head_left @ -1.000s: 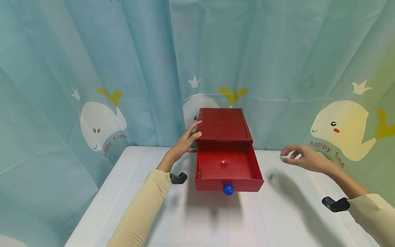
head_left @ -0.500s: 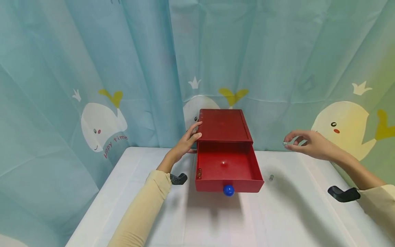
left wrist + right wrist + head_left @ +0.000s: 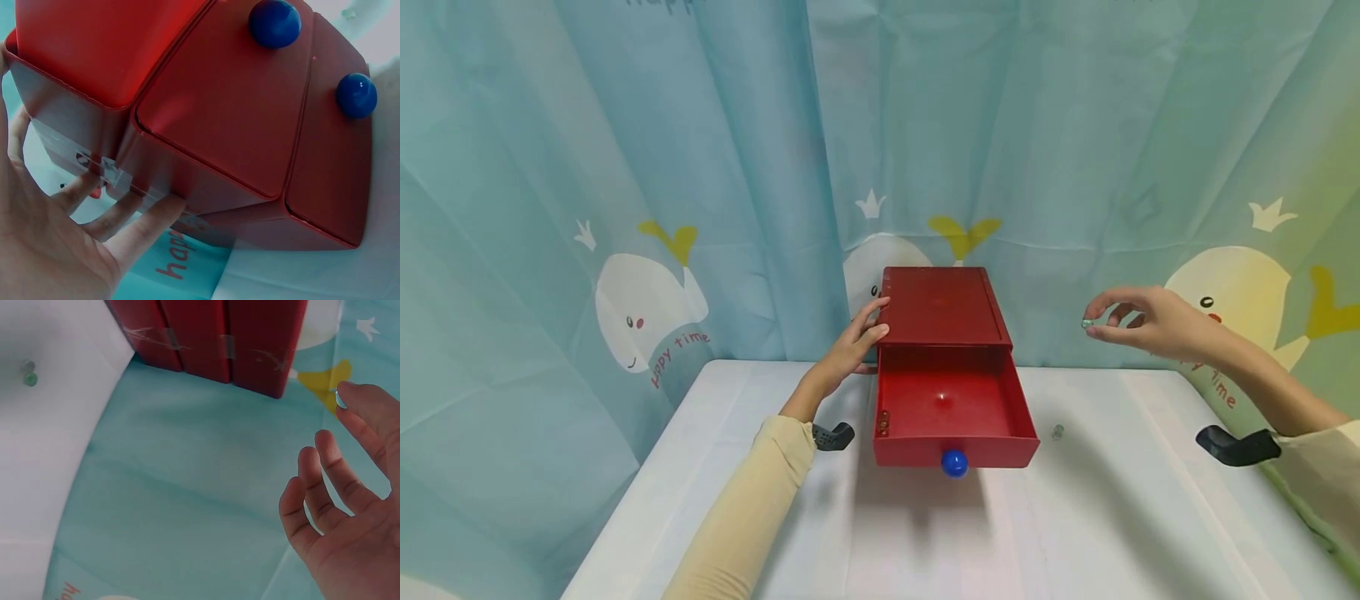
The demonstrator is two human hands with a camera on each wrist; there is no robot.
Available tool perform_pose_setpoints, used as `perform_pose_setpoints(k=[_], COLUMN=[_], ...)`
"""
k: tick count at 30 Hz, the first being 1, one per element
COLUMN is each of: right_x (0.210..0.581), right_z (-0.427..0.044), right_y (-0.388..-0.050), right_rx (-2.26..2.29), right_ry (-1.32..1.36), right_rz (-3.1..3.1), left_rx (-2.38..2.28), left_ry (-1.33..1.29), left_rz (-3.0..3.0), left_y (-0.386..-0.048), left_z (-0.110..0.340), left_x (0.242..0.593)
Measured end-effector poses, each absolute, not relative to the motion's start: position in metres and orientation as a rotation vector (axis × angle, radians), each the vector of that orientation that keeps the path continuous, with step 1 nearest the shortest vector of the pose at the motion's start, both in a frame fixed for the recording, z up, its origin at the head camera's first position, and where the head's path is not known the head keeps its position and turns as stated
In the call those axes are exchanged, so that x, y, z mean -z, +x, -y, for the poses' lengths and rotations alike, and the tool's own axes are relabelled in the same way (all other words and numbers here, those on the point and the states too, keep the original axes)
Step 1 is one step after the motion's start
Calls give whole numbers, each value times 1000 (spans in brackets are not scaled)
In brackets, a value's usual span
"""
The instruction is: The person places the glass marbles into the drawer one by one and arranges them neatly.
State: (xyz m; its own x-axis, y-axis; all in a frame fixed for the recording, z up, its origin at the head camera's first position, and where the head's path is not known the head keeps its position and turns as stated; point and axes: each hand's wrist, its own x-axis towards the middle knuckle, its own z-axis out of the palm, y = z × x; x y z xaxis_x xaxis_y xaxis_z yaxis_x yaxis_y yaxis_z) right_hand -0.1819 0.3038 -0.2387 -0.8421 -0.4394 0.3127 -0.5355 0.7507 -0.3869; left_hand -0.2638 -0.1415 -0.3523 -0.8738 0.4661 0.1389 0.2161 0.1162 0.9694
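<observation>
A red cabinet [image 3: 942, 305] stands on the table with its top drawer [image 3: 955, 392] pulled out; small brown pieces [image 3: 883, 422] lie in that drawer's front left corner. My left hand [image 3: 842, 354] rests on the cabinet's left side with its fingers spread, as the left wrist view also shows at the hand [image 3: 69, 231]. Off to the right, above the table, my right hand [image 3: 1165, 323] pinches a small clear greenish bead [image 3: 1087, 323] between thumb and forefinger; in the right wrist view the bead [image 3: 340, 400] shows at the fingertips, other fingers loosely bent.
Small clear beads [image 3: 1057, 432] lie on the white table [image 3: 1112, 500] right of the drawer, seen as two in the right wrist view. A blue knob [image 3: 955, 463] sticks out from the drawer front. Two lower closed drawers [image 3: 219, 94] have blue knobs. A curtain [image 3: 760, 208] hangs behind.
My right hand has risen with the bead and moved slightly right, away from the table. The left hand has stayed against the cabinet, and the drawer has not moved.
</observation>
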Motion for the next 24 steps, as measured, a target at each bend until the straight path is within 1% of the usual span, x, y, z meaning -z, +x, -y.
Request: perform_pose_setpoints(k=[9, 14, 24], right_x=[213, 200, 185], right_z=[-284, -270, -241], right_y=[-186, -189, -192], right_rx=[-708, -716, -756], right_ry=[821, 893, 941], right_rz=[2771, 2748, 2795], left_rx=[-1842, -1843, -1830], left_ry=[676, 666, 692], left_rz=[-2191, -2192, -2204], left_y=[-265, -265, -263], left_z=[142, 142, 142], left_x=[353, 354, 352])
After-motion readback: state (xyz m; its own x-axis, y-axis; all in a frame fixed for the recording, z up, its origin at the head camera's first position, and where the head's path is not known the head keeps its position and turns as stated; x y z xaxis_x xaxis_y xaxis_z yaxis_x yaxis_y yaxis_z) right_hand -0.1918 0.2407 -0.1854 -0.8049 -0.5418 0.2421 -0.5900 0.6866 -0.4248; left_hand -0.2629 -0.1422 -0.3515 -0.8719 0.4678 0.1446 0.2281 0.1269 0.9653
